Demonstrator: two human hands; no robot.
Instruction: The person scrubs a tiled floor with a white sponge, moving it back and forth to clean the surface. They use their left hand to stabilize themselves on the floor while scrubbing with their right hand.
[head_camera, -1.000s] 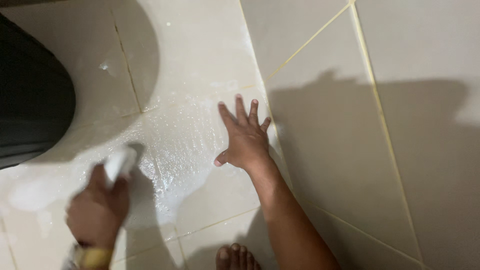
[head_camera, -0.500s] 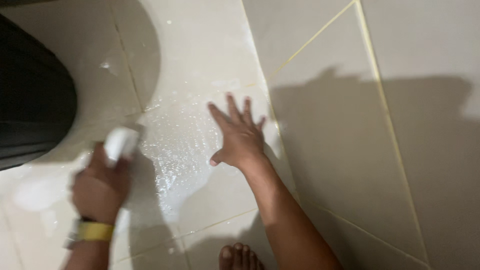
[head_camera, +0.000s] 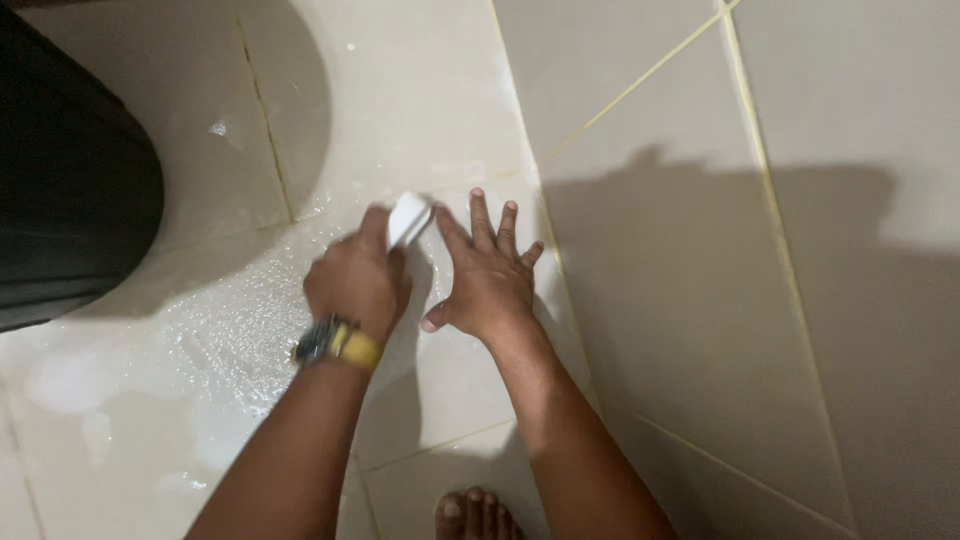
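Your left hand is curled in a fist, knuckles up, w/ a yellow-strapped watch on the wrist. Its forearm runs down to the bottom-left of that watch. Your right hand sits just right of the watch, palm down, fingers spread & pointing away from you, thumb out toward the left fist. Right forearm angles down-right. The two hands are nearly touching.

Pale tiled floor, yellowish grout lines, wet and soapy on left half. Right hand flat on it; bare toes at bottom edge.
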